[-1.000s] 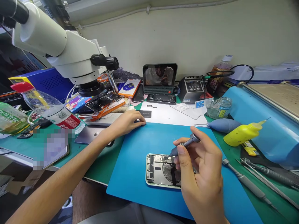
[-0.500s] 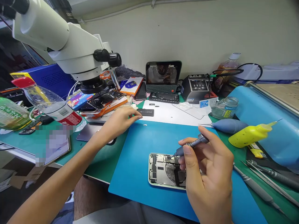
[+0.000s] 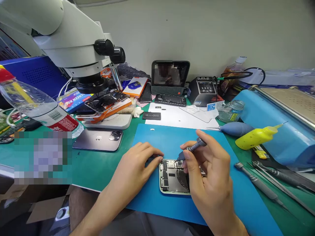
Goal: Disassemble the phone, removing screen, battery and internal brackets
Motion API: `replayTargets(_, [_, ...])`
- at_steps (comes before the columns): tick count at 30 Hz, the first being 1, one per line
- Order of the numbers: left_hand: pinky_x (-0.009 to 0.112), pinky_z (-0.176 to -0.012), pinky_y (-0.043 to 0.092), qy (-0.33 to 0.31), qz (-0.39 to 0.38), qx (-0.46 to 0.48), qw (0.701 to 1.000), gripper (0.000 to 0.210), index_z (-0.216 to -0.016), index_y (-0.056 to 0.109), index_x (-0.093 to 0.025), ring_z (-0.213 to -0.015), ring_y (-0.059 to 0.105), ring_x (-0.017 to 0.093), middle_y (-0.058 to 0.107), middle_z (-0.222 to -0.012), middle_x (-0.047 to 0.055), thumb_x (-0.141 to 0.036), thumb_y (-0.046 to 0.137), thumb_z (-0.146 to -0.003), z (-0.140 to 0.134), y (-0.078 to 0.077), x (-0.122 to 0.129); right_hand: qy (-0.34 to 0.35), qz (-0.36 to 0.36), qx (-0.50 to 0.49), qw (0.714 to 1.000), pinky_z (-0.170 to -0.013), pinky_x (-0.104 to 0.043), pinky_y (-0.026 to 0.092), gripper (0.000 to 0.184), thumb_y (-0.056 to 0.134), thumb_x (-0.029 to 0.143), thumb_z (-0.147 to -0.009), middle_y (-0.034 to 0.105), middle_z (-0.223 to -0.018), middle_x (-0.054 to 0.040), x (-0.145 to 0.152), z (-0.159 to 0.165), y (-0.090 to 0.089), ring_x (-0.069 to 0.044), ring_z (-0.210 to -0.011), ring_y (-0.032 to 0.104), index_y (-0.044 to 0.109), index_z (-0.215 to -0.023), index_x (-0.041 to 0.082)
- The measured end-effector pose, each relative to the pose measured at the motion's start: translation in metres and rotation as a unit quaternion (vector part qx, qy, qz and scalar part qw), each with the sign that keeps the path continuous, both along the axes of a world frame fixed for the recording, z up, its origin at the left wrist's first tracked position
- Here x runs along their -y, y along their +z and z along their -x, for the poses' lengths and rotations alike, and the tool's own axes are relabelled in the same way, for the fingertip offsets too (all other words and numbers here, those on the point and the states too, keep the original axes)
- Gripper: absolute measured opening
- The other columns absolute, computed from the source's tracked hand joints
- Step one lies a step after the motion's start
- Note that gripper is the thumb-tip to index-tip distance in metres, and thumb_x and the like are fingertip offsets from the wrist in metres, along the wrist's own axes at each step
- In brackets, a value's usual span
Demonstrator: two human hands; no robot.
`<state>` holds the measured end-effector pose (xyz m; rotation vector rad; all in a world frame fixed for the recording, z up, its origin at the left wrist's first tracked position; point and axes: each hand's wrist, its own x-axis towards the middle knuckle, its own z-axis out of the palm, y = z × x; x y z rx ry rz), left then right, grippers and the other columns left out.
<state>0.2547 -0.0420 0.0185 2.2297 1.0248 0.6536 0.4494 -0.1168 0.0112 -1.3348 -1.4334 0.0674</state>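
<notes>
On the blue mat (image 3: 147,200) lies an opened smartphone (image 3: 172,184) with a pale frame and its inner boards bare. Its right end is hidden behind my right hand (image 3: 209,173). That hand is closed around a grey precision screwdriver (image 3: 195,146), tilted, with its tip down at the boards near the phone's top edge. My left hand (image 3: 137,164) has thumb and forefinger pinched together at the phone's upper left corner. Whether a small part sits between those fingertips cannot be seen. A tiny silver part (image 3: 152,129) rests on the mat's far side.
A microscope (image 3: 71,49) overhangs the left. A grey phone (image 3: 98,140) lies face down beside a tilted plastic bottle (image 3: 46,109). Behind the mat are a black battery (image 3: 152,116) and white paper (image 3: 169,118). A yellow bottle (image 3: 257,137), a blue blower (image 3: 237,128) and tweezers (image 3: 278,185) lie right.
My left hand has come back from beside the battery to the opened phone's corner. My right hand keeps the screwdriver at the boards. The view has shifted slightly.
</notes>
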Motion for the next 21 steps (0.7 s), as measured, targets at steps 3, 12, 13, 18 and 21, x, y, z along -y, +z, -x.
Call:
replayTargets(3, [0.038,-0.094,0.049,-0.008,0.023,0.013,1.0,0.013,-0.106,0.078,-0.027,-0.105,0.07,0.022,0.078,-0.108,-0.003,-0.018,0.071,-0.111,-0.0025,-0.0014,-0.0026,0.008,-0.008,0.048,0.999,-0.069,-0.029,0.072,0.061,0.063,0.018,-0.113,0.078,-0.129,-0.0072,-0.0048,0.0033,-0.0029,-0.018,-0.099,0.082,0.044,-0.169,0.035])
replayTargets(12, [0.041,-0.093,0.047,-0.022,0.021,0.014,0.999,0.012,-0.106,0.075,-0.026,-0.105,0.066,0.024,0.076,-0.111,-0.003,-0.017,0.068,-0.111,-0.0002,-0.0033,-0.0026,0.004,0.046,0.089,0.995,-0.083,-0.032,0.074,0.056,0.059,0.024,-0.116,0.078,-0.138,-0.0063,-0.01,0.0052,-0.0014,-0.018,-0.103,0.084,0.043,-0.169,0.036])
replayTargets(13, [0.041,-0.093,0.047,-0.022,0.019,0.014,0.999,0.013,-0.106,0.075,-0.026,-0.105,0.066,0.024,0.076,-0.111,-0.002,-0.017,0.068,-0.111,-0.0003,-0.0038,-0.0024,0.007,0.05,0.09,0.995,-0.085,-0.032,0.074,0.056,0.058,0.024,-0.116,0.078,-0.138,-0.0062,-0.0097,0.0052,-0.0018,-0.018,-0.102,0.084,0.043,-0.169,0.036])
replayTargets(18, [0.041,-0.091,0.047,-0.027,0.008,0.016,0.999,0.013,-0.106,0.074,-0.026,-0.103,0.066,0.024,0.076,-0.11,-0.001,-0.017,0.066,-0.112,0.0003,-0.0053,-0.0012,0.01,0.053,0.093,0.994,-0.09,-0.032,0.073,0.055,0.059,0.025,-0.117,0.078,-0.137,-0.0061,-0.0087,0.0059,-0.0044,-0.016,-0.099,0.083,0.043,-0.168,0.034])
replayTargets(21, [0.041,-0.091,0.046,-0.029,0.004,0.015,0.999,0.013,-0.107,0.074,-0.026,-0.103,0.066,0.024,0.075,-0.11,-0.001,-0.016,0.067,-0.111,0.0004,-0.0059,-0.0012,0.006,0.055,0.097,0.994,-0.089,-0.033,0.073,0.054,0.058,0.025,-0.117,0.078,-0.135,-0.0065,-0.0092,0.006,-0.0042,-0.017,-0.1,0.083,0.043,-0.168,0.033])
